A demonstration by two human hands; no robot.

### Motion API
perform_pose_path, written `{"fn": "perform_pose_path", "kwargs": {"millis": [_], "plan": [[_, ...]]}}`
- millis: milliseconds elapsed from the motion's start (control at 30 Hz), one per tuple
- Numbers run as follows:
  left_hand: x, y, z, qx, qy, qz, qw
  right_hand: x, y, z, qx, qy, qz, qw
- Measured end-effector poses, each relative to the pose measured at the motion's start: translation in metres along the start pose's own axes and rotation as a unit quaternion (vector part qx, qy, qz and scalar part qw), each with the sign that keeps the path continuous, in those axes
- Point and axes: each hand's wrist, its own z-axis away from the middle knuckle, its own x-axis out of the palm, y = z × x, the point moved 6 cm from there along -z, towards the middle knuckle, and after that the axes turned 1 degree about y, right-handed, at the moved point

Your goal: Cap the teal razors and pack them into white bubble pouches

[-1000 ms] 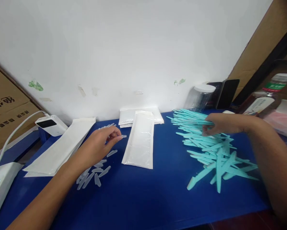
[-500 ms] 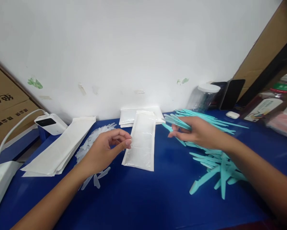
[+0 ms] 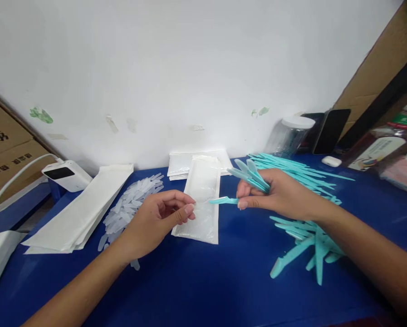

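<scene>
My right hand (image 3: 274, 193) is closed around several turquoise eyebrow razors (image 3: 249, 175) with pale translucent covers over their heads. Between its thumb and fingers a single eyebrow razor (image 3: 223, 200) points left, its head bare. Facing it, my left hand (image 3: 165, 211) has thumb and fingertips pinched together; whatever they hold is too small to make out. Under both hands lies a white padded envelope (image 3: 201, 225) with a clear film front. Beside my left hand is a pile of translucent blade covers (image 3: 128, 204). Loose turquoise razors (image 3: 298, 252) lie below my right forearm.
More turquoise razors (image 3: 288, 169) are heaped at the back right, near a clear jar (image 3: 288, 136) with a white lid. White paper sleeves (image 3: 80, 209) and a white power bank (image 3: 67, 176) with a cable sit left. Another white packet (image 3: 179, 165) rests against the wall.
My right hand has turned so that one bare-headed razor now sticks out toward my left hand. The left hand has shifted slightly right, and its fingers have come closer together.
</scene>
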Motion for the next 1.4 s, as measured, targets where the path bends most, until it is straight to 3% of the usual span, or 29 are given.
{"fn": "perform_pose_path", "kwargs": {"millis": [200,400,533,767,933,1233,1400], "plan": [[-0.004,0.019,0.01,0.146,0.139,-0.159,0.966,0.007,0.0,-0.002,0.018,-0.042,-0.051,0.998],[0.0,0.024,0.017,0.192,0.163,-0.159,0.955,0.012,0.001,-0.002,0.026,-0.058,-0.064,0.996],[0.002,0.023,0.016,0.186,0.158,-0.138,0.96,0.011,0.0,-0.001,0.022,-0.061,-0.058,0.996],[0.0,0.021,0.016,0.12,0.177,-0.114,0.97,0.006,0.0,0.0,0.014,-0.047,-0.034,0.998],[0.003,0.021,0.016,0.126,0.162,-0.12,0.971,0.009,-0.003,0.0,0.01,-0.048,-0.059,0.997],[0.01,0.023,0.018,0.129,0.128,-0.126,0.975,0.031,-0.009,0.004,0.016,-0.066,-0.101,0.993],[0.01,0.021,0.017,0.109,0.136,-0.103,0.979,0.042,-0.008,0.005,0.018,-0.045,-0.131,0.99]]}}
